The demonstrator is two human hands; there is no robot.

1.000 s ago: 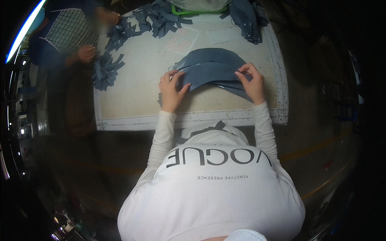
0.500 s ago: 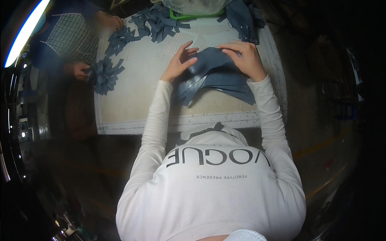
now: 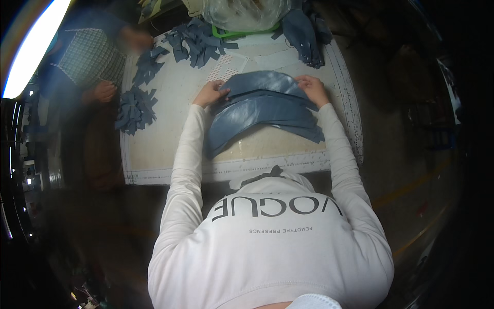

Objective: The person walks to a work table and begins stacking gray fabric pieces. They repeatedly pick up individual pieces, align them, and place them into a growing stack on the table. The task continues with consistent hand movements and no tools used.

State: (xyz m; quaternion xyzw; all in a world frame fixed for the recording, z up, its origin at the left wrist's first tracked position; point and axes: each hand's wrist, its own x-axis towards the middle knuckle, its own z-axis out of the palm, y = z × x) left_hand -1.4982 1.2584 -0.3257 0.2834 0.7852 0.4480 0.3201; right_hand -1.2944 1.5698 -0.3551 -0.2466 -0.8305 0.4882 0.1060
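A curved blue-grey fabric panel (image 3: 265,81) spans the space between my two hands, arched with its ends lower. My left hand (image 3: 211,93) grips its left end, thumb and fingers closed. At the opposite end, my right hand (image 3: 313,90) pinches the upper right corner. Just nearer to me lies a stack of similar curved panels (image 3: 257,114), fanned so that several edges show at the right. The held panel overlaps the far side of this stack. Fingertips under the fabric are partly hidden.
The pale work table (image 3: 170,147) has a printed border. A dotted card (image 3: 226,68) lies beyond my left hand. Heaps of blue-grey cut strips (image 3: 198,41) sit at far left, a clear plastic bag (image 3: 247,14) over a green basket at the back. Another person's hand (image 3: 104,91) is at the left edge.
My hands have moved apart, and the panel is now spread between them. My left hand, open before, has closed on its end. The stack beneath shows more fully.
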